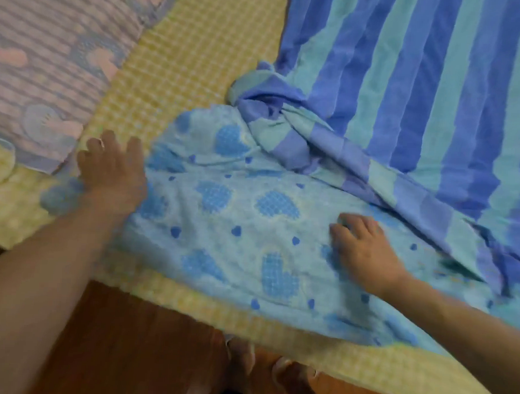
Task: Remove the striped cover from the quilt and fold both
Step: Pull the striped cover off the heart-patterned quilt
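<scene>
A light blue quilt (237, 213) printed with blue hearts lies on the bed, its near part pulled out of the cover. The blue and teal striped cover (419, 84) spreads over the right of the bed, with its bunched open end (285, 121) lying across the quilt. My left hand (112, 168) is at the quilt's left edge with fingers straight, blurred by motion. My right hand (366, 250) rests on the quilt near the cover's opening, fingers bent against the fabric; whether they pinch it I cannot tell.
A yellow checked sheet (184, 61) covers the mattress. A pink and lilac striped pillow (51, 57) lies at the far left. The wooden bed frame (130, 339) and my feet (264, 371) show below the mattress edge.
</scene>
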